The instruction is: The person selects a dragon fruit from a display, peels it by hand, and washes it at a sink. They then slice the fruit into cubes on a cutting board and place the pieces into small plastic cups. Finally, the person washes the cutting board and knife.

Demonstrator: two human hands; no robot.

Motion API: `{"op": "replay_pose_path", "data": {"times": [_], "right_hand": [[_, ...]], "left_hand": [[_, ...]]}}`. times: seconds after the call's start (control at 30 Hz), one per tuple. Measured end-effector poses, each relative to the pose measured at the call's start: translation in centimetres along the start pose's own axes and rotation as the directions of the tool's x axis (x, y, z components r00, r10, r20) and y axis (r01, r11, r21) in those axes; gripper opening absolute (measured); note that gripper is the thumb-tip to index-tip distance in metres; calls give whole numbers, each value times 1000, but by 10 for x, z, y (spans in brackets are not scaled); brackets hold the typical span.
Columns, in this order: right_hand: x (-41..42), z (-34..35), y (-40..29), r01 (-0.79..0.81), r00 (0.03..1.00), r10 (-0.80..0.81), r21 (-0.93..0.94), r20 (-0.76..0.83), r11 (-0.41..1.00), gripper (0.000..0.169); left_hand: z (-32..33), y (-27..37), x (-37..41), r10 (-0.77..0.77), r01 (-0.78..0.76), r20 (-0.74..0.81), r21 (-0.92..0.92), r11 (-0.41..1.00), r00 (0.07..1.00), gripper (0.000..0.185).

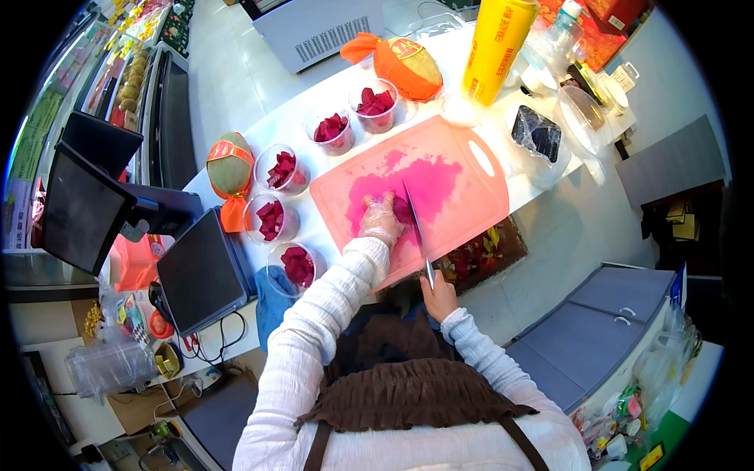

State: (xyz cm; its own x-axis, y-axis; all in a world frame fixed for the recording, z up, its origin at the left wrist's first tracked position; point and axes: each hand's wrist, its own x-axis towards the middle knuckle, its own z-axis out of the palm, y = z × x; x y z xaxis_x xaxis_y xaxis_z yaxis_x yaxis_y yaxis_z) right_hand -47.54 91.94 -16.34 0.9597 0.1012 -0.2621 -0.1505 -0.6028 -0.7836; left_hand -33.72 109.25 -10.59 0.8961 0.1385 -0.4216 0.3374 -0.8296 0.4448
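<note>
My left hand (382, 220), in a clear plastic glove, presses a piece of red dragon fruit flesh (403, 209) onto the pink cutting board (471, 209). My bare right hand (440, 297) grips the handle of a long kitchen knife (417, 224). Its blade stands on edge just right of the fruit; whether it touches the flesh is hard to tell. Bright pink juice (433, 173) stains the middle of the board. Around the board's left and far sides stand several clear plastic cups, among them one cup (377, 122) of dark red fruit cubes.
Two melons in orange wrapping, one melon (230, 165) at left and another melon (412, 68) behind, flank the cups. A yellow cling-film roll (498, 50) stands upright at the back. A bagged black tray (536, 134) lies right. A touchscreen terminal (203, 274) and blue cloth (272, 309) sit left.
</note>
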Motion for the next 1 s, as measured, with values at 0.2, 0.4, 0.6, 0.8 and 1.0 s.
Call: {"op": "replay_pose_path", "data": {"times": [0.2,0.4,0.6,0.8,1.0], "right_hand": [[-2,-3,-25,57,991,-62,-47,-122,997,26],[-11,-1,-55,10,993,-20,-88,-113,996,26],[-16,32,-44,-75,989,57,-134,-138,988,23],[-22,39,-71,-36,981,12,-119,-193,992,25],[-12,53,-62,-94,984,53,-242,-169,966,26]], "left_hand": [[17,-41,-3,148,-194,-195,-242,951,970,77],[34,-76,-20,187,-311,-281,-505,805,941,71],[13,-65,-40,118,-47,22,-835,548,993,73],[30,-86,-31,161,-131,-52,-840,526,986,78],[20,-79,-40,144,-54,11,-897,439,990,82]]}}
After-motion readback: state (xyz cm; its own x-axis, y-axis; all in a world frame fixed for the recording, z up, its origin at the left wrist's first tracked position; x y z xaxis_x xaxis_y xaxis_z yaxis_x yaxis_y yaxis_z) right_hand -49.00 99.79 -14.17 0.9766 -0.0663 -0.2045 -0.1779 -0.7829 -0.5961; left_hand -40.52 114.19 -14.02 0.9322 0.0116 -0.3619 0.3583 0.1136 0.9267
